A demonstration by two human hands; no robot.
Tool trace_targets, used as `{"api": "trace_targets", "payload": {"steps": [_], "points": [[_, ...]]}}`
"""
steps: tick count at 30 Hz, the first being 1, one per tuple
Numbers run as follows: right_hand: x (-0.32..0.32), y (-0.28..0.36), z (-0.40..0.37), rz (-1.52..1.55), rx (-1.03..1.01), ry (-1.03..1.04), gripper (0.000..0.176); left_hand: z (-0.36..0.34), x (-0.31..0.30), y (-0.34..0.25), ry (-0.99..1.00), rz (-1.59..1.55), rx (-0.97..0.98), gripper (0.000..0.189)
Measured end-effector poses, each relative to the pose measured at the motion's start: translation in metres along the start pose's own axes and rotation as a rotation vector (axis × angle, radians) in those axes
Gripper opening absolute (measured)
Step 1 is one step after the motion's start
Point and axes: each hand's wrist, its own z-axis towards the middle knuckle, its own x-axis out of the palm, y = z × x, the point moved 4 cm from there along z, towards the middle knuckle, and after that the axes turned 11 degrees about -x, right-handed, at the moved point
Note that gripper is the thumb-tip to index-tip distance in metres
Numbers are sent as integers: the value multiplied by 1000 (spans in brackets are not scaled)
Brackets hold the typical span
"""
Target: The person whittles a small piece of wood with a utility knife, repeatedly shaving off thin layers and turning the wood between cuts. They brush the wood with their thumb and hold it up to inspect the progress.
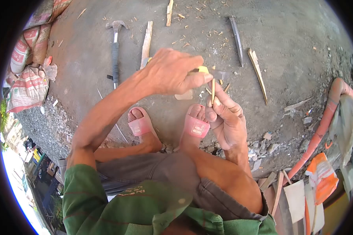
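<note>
My left hand (174, 72) is closed around a yellow-handled cutter knife (202, 69), its handle showing at both ends of the fist. The blade, blurred, points right across the top of a thin wooden stick (213, 91). That stick stands nearly upright in this view, pinched between the thumb and fingers of my right hand (228, 117). My left thumb reaches right to the stick's upper end. Small wood pieces (227, 87) lie on the ground just beyond the right hand.
A claw hammer (115, 55) lies to the left beside a split wood strip (146, 44). Farther right are a dark metal bar (237, 41) and another wood strip (258, 76). Sacks (29, 88) sit at left; an orange pipe (321, 131) curves along the right. Shavings litter the ground.
</note>
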Motion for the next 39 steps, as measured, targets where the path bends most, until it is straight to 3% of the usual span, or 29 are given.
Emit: {"api": "trace_targets", "payload": {"steps": [5,6,10,13,14,17,19,22,25,28,31,35,39], "points": [[2,1,2,1,-5,53,48,1,3,2,-16,-47,-21,37],[2,1,-1,5,-14,46,48,10,-4,14,-9,-38,-118,38],[-2,3,-1,12,-16,7,47,-13,9,-16,45,-39,78,37],[-1,-4,3,48,-2,39,46,-3,0,-1,-58,-52,19,38],[-1,-4,1,65,6,49,46,3,-3,11,-9,-61,-95,39],[-6,0,0,80,-3,51,46,-10,0,-14,5,-42,114,35],[-3,-2,3,77,2,124,45,-13,8,-9,34,-47,80,37],[-2,-2,1,106,15,46,46,0,1,4,-57,-66,19,40],[-3,-2,0,91,14,47,47,-6,-3,-7,43,1,59,38],[-4,-3,1,83,-12,74,46,-5,-2,-4,-32,1,91,40],[3,0,-3,51,-6,96,46,24,-21,49,-168,41,-249,47],[1,4,-3,-1,-3,76,47,11,-5,28,103,-981,-384,50],[2,2,-3,36,48,91,44,11,12,2,173,-1097,-388,36]]}}
